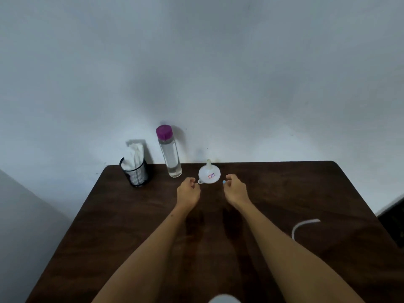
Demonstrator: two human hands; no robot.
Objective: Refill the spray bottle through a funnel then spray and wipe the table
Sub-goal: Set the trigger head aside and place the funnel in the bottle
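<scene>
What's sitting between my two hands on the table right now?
In the head view, the white funnel stands upside down, spout up, between the left hand and right hand. Neither hand grips it.

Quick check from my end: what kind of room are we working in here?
Probably a plain indoor room at home or in an office, not a workshop: a dark wooden table pushed against a bare white wall, with a black mesh cup stuffed with tissues, as on a desk.

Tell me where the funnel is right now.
In the head view the funnel sits upside down near the table's far edge, between both hands, just right of the purple-capped bottle.
</scene>
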